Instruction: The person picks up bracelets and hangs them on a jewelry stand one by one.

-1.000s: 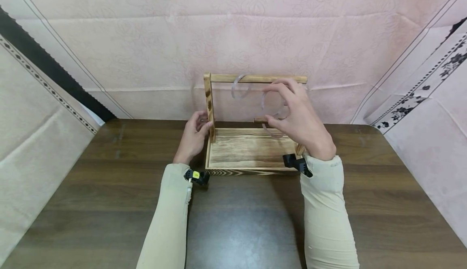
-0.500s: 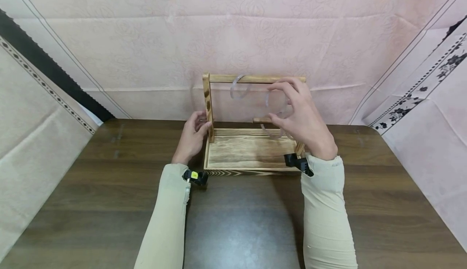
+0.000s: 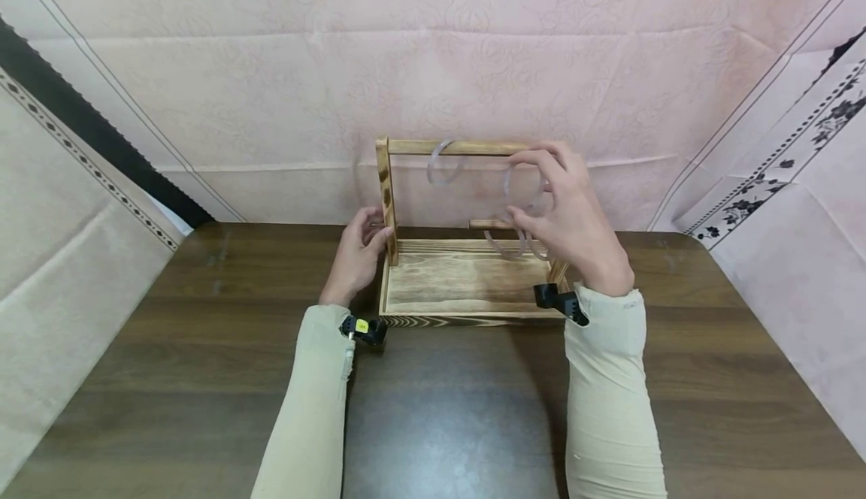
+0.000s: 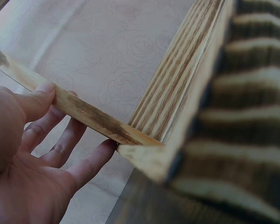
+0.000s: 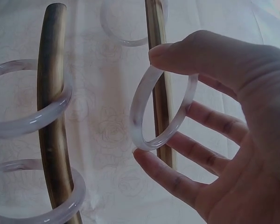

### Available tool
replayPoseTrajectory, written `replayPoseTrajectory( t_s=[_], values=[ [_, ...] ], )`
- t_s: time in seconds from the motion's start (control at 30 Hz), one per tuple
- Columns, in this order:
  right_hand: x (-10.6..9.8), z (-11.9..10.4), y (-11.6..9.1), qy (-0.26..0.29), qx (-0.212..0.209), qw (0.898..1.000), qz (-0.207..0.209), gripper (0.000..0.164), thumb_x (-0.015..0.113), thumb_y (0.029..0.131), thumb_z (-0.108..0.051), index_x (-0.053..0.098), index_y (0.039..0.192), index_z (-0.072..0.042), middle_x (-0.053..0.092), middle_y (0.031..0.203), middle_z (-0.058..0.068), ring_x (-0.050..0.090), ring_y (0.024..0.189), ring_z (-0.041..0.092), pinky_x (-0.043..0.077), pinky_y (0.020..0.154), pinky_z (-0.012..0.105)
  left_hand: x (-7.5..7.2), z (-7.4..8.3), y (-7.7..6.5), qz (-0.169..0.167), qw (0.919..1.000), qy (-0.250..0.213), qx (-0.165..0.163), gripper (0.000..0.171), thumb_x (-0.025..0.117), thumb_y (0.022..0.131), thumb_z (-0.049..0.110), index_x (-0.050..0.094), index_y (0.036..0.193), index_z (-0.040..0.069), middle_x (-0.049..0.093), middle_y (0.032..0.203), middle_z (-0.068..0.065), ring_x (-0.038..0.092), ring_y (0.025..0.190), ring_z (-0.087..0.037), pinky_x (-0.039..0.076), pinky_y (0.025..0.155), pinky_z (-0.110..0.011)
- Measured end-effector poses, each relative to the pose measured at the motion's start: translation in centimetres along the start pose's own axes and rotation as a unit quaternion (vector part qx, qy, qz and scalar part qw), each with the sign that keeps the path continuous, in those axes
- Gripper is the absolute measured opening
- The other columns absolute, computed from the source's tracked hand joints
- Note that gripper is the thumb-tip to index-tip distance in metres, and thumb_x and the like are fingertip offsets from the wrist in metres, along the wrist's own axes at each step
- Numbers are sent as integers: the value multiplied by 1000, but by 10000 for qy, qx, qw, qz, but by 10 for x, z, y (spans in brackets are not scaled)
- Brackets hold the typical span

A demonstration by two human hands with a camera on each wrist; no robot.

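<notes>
A wooden bangle stand (image 3: 386,288) rests on the table, with a tray base, a left post (image 3: 386,198) and an upper bar (image 3: 473,148). My left hand (image 3: 355,255) pinches that post, thumb on the near face and fingers behind. Thumb and fingertips of my right hand (image 3: 571,213) hold a pale translucent bangle (image 5: 142,105) by its rim, just below the upper bar; whether the bar passes through it I cannot tell. Another bangle (image 3: 433,164) hangs on the upper bar, further left. Two more bangles (image 5: 32,122) hang on the lower dowel (image 3: 482,224), partly behind my right hand.
The brown wooden table (image 3: 203,379) spreads around the stand. Close behind the stand rises a pink patterned cloth (image 3: 304,93). A short piece of wood (image 3: 558,270) stands at the tray's right end, largely covered by my right wrist.
My right hand has shifted a little to the right along the upper bar with the bangle, uncovering more of the two lower bangles. The left hand stays on the post.
</notes>
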State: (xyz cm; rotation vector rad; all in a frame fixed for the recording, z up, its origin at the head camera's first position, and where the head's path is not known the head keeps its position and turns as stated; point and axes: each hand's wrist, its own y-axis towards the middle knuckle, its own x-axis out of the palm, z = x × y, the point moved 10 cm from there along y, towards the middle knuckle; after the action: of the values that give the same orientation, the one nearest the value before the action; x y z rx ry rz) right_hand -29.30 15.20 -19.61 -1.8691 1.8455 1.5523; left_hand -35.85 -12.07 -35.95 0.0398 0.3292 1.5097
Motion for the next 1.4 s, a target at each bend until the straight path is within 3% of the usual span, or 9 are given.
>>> replayPoseTrajectory(
  t_s=[0.73,1.07,1.23,1.4],
  values=[
    [-8,5,-1,-21,39,9998,218,56,84,77,2,63,127,-13,50,141,8,41,131,25,51,95,43,-2,-2,0,28,10000,23,-36,35,53,105,7,47,138,-1,57,139,-20,57,131,-34,49,110,-49],
    [-13,5,-2,-115,23,9993,343,56,84,76,3,64,127,-11,51,141,9,46,115,27,45,88,39,-1,-2,0,28,10000,56,-47,35,54,105,7,47,138,0,57,138,-20,57,131,-34,50,109,-48],
    [-15,6,-1,-138,59,9990,421,58,83,75,5,64,128,-12,52,140,8,45,117,26,42,88,34,-2,-2,0,43,9999,108,-33,35,53,105,8,47,139,0,57,139,-20,57,132,-34,49,110,-48],
    [-17,8,-2,-108,109,9988,459,61,83,76,6,63,131,-12,52,139,8,43,120,26,46,91,38,-2,-2,0,28,9999,119,-27,35,53,105,7,47,139,0,57,139,-20,57,132,-34,49,111,-48]
  ],
)
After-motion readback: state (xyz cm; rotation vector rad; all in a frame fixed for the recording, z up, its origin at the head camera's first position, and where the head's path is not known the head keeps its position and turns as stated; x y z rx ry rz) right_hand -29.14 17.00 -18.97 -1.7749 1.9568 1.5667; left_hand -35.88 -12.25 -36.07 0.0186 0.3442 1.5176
